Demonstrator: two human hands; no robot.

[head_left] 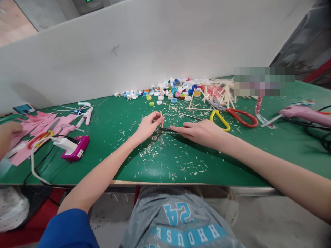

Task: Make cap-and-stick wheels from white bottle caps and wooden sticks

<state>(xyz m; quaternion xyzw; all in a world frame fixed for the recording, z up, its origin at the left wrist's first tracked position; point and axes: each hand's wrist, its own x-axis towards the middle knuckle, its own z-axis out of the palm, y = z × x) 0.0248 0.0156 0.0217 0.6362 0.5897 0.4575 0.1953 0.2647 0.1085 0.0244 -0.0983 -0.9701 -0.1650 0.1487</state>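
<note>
My left hand (pixel 149 126) pinches a short thin wooden stick (pixel 162 116) that stands roughly upright between its fingertips. My right hand (pixel 203 133) is closed on a thin dark blade-like tool (pixel 167 130), with its index finger stretched along it. The tool's tip meets the stick, or lies right beside it; its handle is hidden in the hand. Pale wood shavings (pixel 148 150) lie scattered on the green tabletop (pixel 103 148) around both hands. Just behind my right hand is a thin metal rod (pixel 192 117). Scissors with one yellow and one red-orange handle loop (pixel 241 117) lie beyond my right wrist.
Bottle caps (pixel 173 90) and wooden sticks (pixel 227 91) are heaped along the white partition (pixel 144 44). A pink glue gun (pixel 305 113) rests at right. At left are a magenta power strip (pixel 76 150), pink sheets (pixel 22 155), cables and another person's hand (pixel 10 131).
</note>
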